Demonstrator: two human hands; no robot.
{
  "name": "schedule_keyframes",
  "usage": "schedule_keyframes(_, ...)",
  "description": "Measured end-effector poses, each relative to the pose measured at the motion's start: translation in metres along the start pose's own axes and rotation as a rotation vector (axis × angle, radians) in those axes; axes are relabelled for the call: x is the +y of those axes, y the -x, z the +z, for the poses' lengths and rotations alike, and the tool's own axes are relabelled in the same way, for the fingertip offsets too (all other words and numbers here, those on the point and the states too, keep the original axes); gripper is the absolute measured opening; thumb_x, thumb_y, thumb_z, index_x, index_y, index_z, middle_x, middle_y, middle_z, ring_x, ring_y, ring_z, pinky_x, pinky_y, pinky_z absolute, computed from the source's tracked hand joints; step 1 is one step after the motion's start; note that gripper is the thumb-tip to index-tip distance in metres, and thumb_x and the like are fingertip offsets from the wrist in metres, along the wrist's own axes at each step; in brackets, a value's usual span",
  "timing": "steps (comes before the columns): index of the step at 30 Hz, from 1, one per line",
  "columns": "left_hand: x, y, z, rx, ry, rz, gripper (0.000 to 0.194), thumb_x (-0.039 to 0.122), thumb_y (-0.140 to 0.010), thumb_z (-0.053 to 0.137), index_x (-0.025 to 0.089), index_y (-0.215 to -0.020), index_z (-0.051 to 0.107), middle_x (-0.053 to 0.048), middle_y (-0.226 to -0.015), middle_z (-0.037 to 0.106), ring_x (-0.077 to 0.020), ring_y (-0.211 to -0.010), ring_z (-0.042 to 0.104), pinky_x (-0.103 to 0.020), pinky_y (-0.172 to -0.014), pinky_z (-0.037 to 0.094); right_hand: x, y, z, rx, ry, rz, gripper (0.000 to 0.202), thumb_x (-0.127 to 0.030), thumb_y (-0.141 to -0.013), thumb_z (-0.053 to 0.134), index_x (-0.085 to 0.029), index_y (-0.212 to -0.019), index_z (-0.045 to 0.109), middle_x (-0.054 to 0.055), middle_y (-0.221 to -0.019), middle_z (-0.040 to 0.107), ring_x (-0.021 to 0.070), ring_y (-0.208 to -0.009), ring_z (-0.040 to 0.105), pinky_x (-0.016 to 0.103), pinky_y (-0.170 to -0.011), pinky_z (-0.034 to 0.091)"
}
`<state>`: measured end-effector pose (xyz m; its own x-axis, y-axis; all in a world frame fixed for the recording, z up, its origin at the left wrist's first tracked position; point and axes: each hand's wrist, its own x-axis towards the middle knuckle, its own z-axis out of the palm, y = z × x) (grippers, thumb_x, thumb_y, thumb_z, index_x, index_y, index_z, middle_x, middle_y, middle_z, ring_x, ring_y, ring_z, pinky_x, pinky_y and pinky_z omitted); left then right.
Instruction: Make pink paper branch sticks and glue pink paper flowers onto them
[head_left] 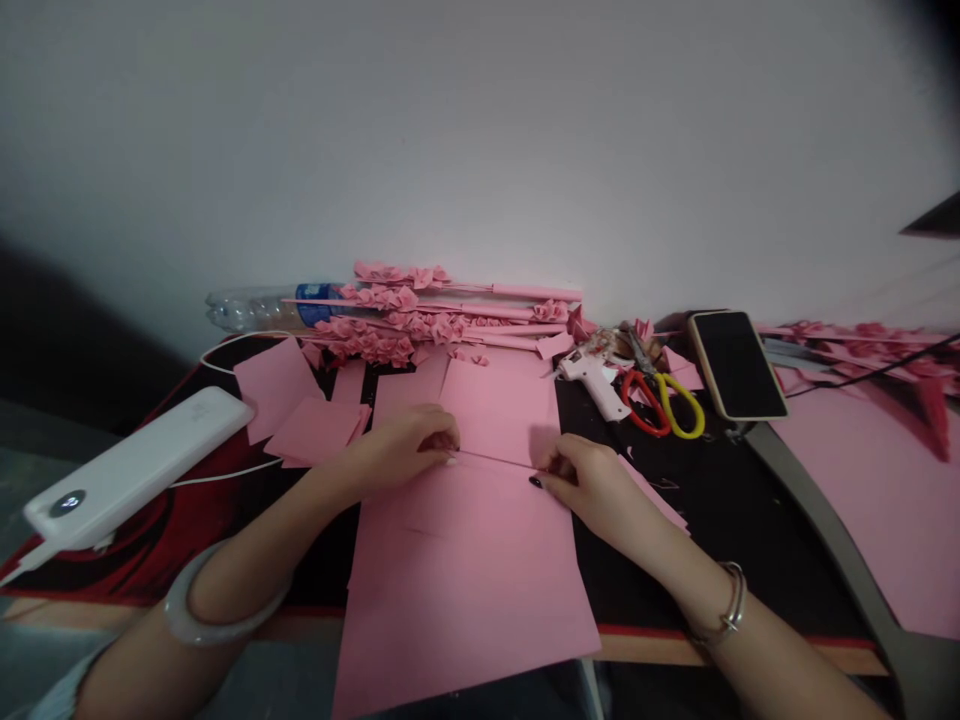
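Observation:
A large pink paper sheet lies in front of me, its near end hanging past the table edge. My left hand is closed in a pinch at the left of a straight line across the pink paper. At the right end of that line, my right hand pinches too, thumb and forefinger together. Whether the line is a fold, a cut or the sheet's edge I cannot tell. Beyond the hands, more pink paper lies flat underneath.
Pink paper flower stems lie along the wall by a plastic bottle. At right are a glue gun, scissors and a phone. A white power bank and small pink squares are at left.

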<state>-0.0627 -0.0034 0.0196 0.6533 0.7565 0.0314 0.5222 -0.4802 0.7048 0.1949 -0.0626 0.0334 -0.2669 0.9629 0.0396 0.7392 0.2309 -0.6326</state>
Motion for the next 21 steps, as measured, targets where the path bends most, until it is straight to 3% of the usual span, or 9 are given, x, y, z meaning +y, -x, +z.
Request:
schedule_keyframes(7,0.001,-0.001,-0.003,-0.046,-0.083,0.098,0.016,0.015,-0.087,0.052,0.017,-0.083,0.068,-0.004,-0.082,0.066,-0.0157,-0.079,0.06,-0.026,-0.072,0.044,0.012,-0.003,-0.002,0.069,-0.005,-0.106,0.018,-0.001,-0.076,0.058,-0.018,-0.071,0.06,0.002,-0.073,0.06,0.0157,-0.067,0.058,0.025,-0.06,0.043)
schedule_keyframes(14,0.012,-0.001,0.0,-0.103,-0.166,0.136,0.019,0.017,-0.089,0.048,0.017,-0.079,0.064,-0.004,-0.08,0.061,-0.0164,-0.078,0.056,-0.025,-0.068,0.042,0.018,-0.009,0.003,0.119,-0.005,-0.229,0.019,-0.001,-0.081,0.055,-0.017,-0.073,0.061,0.005,-0.078,0.06,0.0174,-0.072,0.058,0.028,-0.066,0.047)
schedule_keyframes(18,0.015,-0.001,0.002,-0.14,-0.113,0.174,0.021,0.02,-0.093,0.047,0.019,-0.096,0.068,-0.005,-0.089,0.062,-0.016,-0.083,0.056,-0.025,-0.073,0.042,0.018,-0.009,-0.001,0.059,0.12,-0.324,0.02,-0.003,-0.085,0.053,-0.016,-0.074,0.063,0.008,-0.084,0.062,0.0196,-0.08,0.059,0.032,-0.072,0.05)
schedule_keyframes(21,0.017,0.0,0.001,-0.176,-0.098,0.221,0.026,0.022,-0.095,0.046,0.021,-0.091,0.071,-0.003,-0.086,0.057,-0.0139,-0.077,0.054,-0.024,-0.069,0.04,0.016,-0.005,-0.007,-0.038,0.203,-0.381,0.022,-0.002,-0.086,0.051,-0.017,-0.08,0.067,0.008,-0.092,0.064,0.0205,-0.087,0.06,0.034,-0.076,0.052)
